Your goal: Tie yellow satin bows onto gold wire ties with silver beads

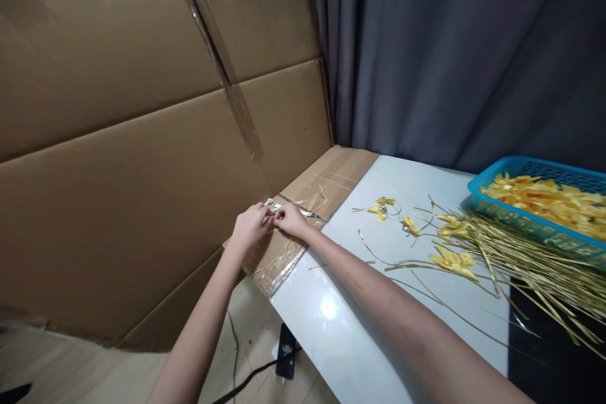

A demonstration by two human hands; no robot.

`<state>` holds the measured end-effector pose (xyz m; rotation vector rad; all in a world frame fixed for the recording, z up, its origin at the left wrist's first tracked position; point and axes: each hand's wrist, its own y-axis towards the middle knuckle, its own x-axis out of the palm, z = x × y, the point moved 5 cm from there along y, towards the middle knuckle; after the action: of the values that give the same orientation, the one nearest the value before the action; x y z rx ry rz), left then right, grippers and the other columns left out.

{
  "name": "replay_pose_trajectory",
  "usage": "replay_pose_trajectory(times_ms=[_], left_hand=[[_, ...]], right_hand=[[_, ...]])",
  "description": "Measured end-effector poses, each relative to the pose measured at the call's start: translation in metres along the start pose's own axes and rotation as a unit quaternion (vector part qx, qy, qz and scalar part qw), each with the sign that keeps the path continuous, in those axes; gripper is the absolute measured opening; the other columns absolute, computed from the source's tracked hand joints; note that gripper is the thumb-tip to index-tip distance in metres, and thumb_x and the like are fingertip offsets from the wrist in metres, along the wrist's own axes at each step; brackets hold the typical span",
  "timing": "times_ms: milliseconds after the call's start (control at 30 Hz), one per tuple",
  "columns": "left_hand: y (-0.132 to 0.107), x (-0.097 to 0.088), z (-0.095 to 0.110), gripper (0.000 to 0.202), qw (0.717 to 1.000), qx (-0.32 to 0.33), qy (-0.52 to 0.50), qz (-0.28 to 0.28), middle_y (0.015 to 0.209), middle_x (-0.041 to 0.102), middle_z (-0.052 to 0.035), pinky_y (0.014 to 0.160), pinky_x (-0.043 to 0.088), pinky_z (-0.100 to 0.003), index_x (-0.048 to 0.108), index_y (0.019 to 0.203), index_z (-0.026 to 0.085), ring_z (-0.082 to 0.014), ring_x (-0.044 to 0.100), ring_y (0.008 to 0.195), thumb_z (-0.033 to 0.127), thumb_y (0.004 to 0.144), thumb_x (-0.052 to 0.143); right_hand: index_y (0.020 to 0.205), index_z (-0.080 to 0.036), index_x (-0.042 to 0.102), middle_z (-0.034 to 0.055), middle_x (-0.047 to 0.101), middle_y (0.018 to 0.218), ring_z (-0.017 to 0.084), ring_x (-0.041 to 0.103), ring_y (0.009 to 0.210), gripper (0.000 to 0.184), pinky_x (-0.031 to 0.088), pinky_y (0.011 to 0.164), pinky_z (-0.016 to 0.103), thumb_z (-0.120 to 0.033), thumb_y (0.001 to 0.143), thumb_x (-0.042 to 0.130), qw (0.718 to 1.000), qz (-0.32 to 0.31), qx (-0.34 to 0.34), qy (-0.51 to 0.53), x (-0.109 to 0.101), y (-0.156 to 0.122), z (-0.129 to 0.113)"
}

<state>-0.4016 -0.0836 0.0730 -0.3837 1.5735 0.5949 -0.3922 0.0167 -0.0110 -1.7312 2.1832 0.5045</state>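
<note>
A tall brown corrugated cardboard panel [132, 214] stands along the left side of the glossy white table [341, 341]; a dark grey cloth curtain [449, 57] hangs behind the table; a flat brown cardboard flap [350, 167] covers the table's left edge; on the table's right lie a blue plastic basket [502, 214] of yellow petal-like pieces and, before it, a bundle of thin gold wires [534, 265]; the left hand [252, 225] and right hand [290, 221] meet over the flap at the table's left edge; a yellow ribbon-like flower [453, 261] lies right of the table's middle; small white pieces [277, 207] show at the fingertips, over the flap.

The step in hand looks like close finger work at those pieces; both hands' fingers are drawn in, though I cannot tell whether either is clamped on anything; the next move seems to call for steady, precise fingertips.
</note>
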Motion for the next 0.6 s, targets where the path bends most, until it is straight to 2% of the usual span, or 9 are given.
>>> replay_pose_trajectory(times_ms=[133, 600], left_hand=[[0.0018, -0.0013, 0.0038, 0.02, 1.0, 0.0, 0.027, -0.01, 0.102, 0.062, -0.0067, 0.074, 0.052, -0.036, 0.06, 0.098, 0.014, -0.0179, 0.06, 0.089, 0.029, 0.089, 0.052], [0.0075, 0.0043, 0.0105, 0.025, 0.995, 0.01, 0.089, -0.053, 0.109, 0.061, -0.0082, 0.078, 0.052, -0.039, 0.058, 0.108, 0.015, -0.0196, 0.06, 0.093, 0.029, 0.088, 0.053]], right_hand=[[0.114, -0.013, 0.055, 0.0077, 0.056, 0.113, 0.018, 0.058, 0.097, 0.031, 0.051, 0.081, 0.036, -0.032, 0.089, 0.053, 1.0, -0.005, -0.001, -0.009, 0.0003, 0.0, -0.0006], [0.114, -0.013, 0.055, 0.0078, 0.056, 0.113, 0.018, 0.058, 0.096, 0.032, 0.051, 0.08, 0.036, -0.032, 0.089, 0.054, 0.999, 0.019, -0.001, -0.028, -0.0014, -0.0006, -0.0008]])
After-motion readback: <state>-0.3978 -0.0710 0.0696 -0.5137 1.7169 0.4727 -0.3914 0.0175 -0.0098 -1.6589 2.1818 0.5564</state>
